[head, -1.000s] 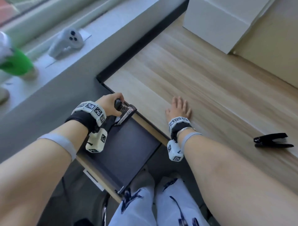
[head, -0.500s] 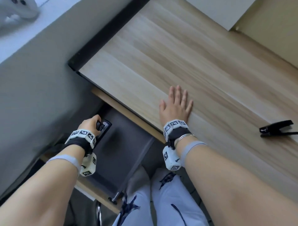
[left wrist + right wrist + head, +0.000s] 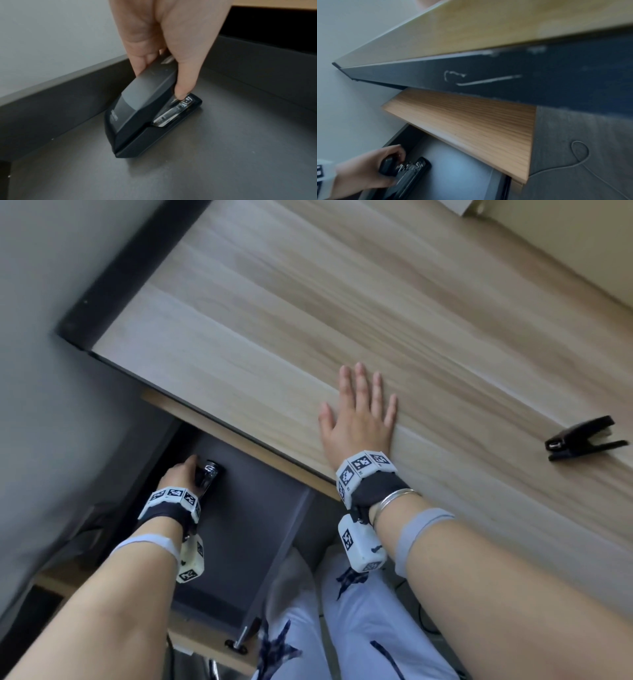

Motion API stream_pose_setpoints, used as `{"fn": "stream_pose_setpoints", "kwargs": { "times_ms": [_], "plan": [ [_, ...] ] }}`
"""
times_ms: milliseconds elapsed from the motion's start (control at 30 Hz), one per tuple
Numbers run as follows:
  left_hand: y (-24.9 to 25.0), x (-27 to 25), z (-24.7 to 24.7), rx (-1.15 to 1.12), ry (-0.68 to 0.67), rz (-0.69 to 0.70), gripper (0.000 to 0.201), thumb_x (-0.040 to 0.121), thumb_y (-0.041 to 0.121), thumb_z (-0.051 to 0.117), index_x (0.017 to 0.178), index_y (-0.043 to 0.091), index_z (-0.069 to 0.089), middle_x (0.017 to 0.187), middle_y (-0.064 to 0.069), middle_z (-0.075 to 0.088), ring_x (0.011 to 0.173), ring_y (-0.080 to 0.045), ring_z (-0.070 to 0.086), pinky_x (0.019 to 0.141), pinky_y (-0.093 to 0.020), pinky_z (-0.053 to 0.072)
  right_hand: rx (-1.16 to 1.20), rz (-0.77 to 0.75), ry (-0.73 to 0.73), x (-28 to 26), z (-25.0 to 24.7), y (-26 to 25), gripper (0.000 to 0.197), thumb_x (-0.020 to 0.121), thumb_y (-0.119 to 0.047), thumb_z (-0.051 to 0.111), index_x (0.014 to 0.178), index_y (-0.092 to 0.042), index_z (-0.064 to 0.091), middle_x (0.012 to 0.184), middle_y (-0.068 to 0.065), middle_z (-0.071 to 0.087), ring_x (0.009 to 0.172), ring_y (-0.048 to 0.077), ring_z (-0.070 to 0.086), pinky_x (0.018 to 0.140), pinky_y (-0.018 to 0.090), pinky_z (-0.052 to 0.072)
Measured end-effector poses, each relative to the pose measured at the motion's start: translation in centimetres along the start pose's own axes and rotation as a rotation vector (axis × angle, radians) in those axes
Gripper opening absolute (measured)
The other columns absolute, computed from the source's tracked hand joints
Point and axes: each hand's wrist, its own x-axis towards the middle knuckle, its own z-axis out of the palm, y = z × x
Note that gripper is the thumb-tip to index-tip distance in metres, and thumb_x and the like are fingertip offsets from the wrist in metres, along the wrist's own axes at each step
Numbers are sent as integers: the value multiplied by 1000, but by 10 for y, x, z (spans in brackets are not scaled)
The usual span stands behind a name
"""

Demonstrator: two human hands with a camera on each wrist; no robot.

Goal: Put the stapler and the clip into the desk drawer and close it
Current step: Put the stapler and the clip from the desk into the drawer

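Stapler (image 3: 145, 117), base on the drawer (image 3: 205, 169) floor, nose toward the desk, pinched by left hand (image 3: 164, 40).

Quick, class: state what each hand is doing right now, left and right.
Left hand: grips the stapler inside the drawer.
Right hand: open, flat on the desk, holding nothing.

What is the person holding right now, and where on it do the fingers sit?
The left hand grips the black stapler by the raised front end of its top arm; its base rests on the drawer floor. The right hand lies flat on the desk, holding nothing.
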Motion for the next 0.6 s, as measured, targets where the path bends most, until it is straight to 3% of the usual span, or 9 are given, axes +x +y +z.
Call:
{"fn": "stream_pose_setpoints", "kwargs": {
  "times_ms": [100, 233, 400, 600],
  "plan": [
    [2, 3, 5, 26, 11, 11, 48, 78, 22, 63, 123, 14, 49, 111, -22, 64, 104, -39, 62, 81, -37, 51, -2, 2, 0, 0, 1, 0, 65, 92, -48, 32, 152, -27, 19, 161, -3, 17, 149, 25, 14, 118, 50, 9],
    [4, 6, 6, 44, -52, 8, 57, 76, 16, 69, 128, 15, 46, 118, -21, 59, 110, -39, 59, 84, -39, 50, -9, 11, 8, -1, -1, -1, 68, 87, -50, 23, 151, -27, 21, 160, -3, 20, 149, 25, 18, 118, 50, 12],
    [2, -6, -1, -40, -75, -6, 68, 70, 12, 78, 130, 13, 47, 126, -21, 51, 113, -41, 56, 89, -42, 49, 11, 8, -10, -2, -4, -2, 65, 91, -47, 34, 151, -27, 21, 161, -3, 19, 149, 24, 16, 118, 50, 10],
    [20, -47, -42, 46, 54, -3, 38, 81, 23, 60, 118, 14, 57, 117, -17, 58, 110, -37, 57, 89, -39, 50, 43, 2, -86, -2, -13, -2, 64, 94, -46, 33, 152, -28, 14, 162, -4, 11, 150, 24, 9, 119, 50, 5]
  ]
}}
